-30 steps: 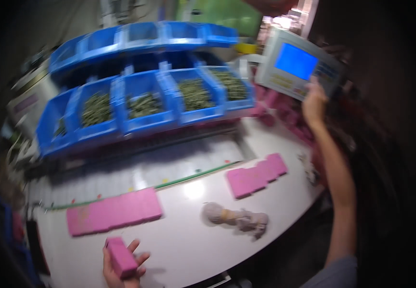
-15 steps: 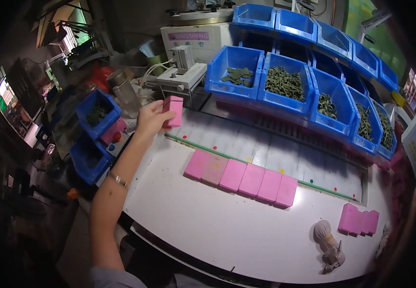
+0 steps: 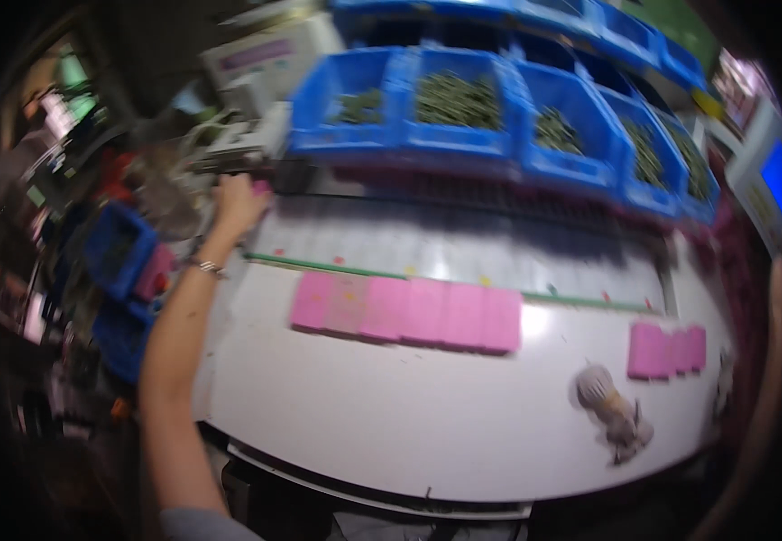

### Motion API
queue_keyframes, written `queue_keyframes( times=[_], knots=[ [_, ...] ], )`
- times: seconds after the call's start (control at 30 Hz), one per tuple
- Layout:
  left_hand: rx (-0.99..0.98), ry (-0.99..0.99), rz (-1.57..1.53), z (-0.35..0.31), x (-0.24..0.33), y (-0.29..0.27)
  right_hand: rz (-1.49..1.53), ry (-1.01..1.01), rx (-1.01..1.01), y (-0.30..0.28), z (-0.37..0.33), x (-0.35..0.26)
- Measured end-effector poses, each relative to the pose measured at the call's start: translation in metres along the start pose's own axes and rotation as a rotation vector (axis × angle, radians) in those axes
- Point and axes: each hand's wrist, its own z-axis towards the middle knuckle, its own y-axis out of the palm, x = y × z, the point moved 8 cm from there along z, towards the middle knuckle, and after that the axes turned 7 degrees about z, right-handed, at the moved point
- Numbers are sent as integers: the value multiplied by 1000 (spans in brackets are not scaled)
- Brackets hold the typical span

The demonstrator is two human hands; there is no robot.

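My left hand (image 3: pixel 240 206) reaches to the far left corner of the white worktable, its fingers closed round a pink block (image 3: pixel 261 188). Most of that block is hidden by the hand, which is smeared by motion. Close to it stands a small grey-white bench device (image 3: pixel 245 135). On the right, my right forearm (image 3: pixel 759 388) rises along the rim toward a pale unit with a lit blue screen (image 3: pixel 780 180); the fingers of that hand do not show. A row of several pink blocks (image 3: pixel 445 313) lies flat on the table, side by side.
Blue bins (image 3: pixel 452 137) with small greenish metal-like parts line the back. Blue bins (image 3: pixel 119 248) also stand at left. More pink blocks (image 3: pixel 651 350) and a grey cloth-wrapped bundle (image 3: pixel 609 406) rest at right. A green strip (image 3: pixel 328 266) edges the lane behind the row.
The view has swung to the right, bringing in the blue screen and more of my right forearm. My left hand, still with the pink block, has turned, leaving less of the block visible.
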Motion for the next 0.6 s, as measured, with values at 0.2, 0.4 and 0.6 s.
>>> queue_keyframes(
  times=[0.2,0.4,0.6],
  knots=[
    [22,369,-240,-86,143,-53,159,-10,-29,3,-32,-87],
    [-195,797,-725,-188,348,-92,79,618,-967,52,-200,-53],
    [-314,1131,-776,-271,509,-106,311,249,-857,44,-222,-104]
  ],
)
